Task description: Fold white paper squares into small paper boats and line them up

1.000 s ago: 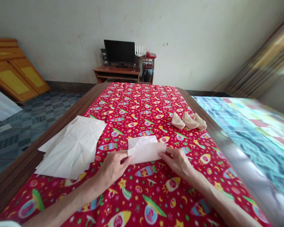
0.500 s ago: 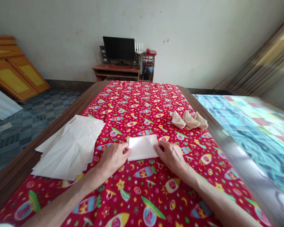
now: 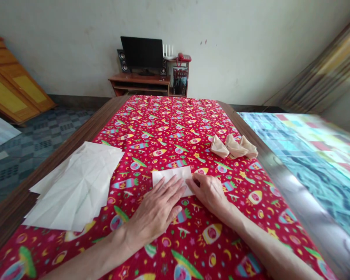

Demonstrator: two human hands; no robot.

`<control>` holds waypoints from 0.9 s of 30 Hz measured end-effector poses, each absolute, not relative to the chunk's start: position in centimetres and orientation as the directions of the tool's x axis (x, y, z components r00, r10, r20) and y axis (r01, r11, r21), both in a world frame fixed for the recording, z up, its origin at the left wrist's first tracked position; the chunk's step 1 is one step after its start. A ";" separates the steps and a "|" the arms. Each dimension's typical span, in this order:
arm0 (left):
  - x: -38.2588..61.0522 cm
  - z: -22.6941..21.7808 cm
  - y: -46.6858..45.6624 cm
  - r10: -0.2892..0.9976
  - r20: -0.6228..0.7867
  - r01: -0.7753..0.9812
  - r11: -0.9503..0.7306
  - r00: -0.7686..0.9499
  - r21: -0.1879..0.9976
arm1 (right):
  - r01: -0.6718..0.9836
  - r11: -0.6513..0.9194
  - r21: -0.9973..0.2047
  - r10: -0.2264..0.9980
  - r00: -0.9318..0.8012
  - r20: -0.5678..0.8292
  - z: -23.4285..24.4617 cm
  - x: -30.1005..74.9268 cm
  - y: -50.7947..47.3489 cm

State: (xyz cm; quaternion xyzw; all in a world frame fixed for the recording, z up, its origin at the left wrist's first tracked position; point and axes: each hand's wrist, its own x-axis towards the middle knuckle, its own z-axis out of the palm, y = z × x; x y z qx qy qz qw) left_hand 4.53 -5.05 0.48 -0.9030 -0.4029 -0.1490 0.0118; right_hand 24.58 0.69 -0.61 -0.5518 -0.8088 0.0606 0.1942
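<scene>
A folded white paper [image 3: 169, 175] lies flat on the red patterned tablecloth [image 3: 169, 132] in front of me. My left hand [image 3: 157, 210] lies on it palm down, fingers stretched out flat across its lower half. My right hand [image 3: 208, 190] rests at the paper's right edge, fingers bent and fingertips pressing on that edge. Both hands partly hide the paper.
A loose pile of creased white sheets [image 3: 76, 186] lies at the left, reaching the wooden table edge [image 3: 14, 210]. Three folded beige paper shapes [image 3: 233, 147] sit at the right. Beyond the table stands a desk with a monitor [image 3: 142, 52]. A colourful mat [image 3: 309, 155] lies to the right.
The paper was held up by both hands, then folded over and laid down. My left hand has moved from its left edge onto its top, fingers flat.
</scene>
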 end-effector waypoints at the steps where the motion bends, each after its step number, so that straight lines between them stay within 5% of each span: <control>1: 4.6 0.0 -5.1 0.732 0.264 0.735 -0.670 0.628 0.109 | 0.870 0.386 -0.308 0.915 -0.317 0.250 -0.6 24.6 0.7; 27: 4.4 -0.5 -4.9 0.749 0.206 0.737 -0.660 0.629 0.150 | 0.894 0.355 -0.275 0.921 -0.285 0.264 -1.0 24.2 0.8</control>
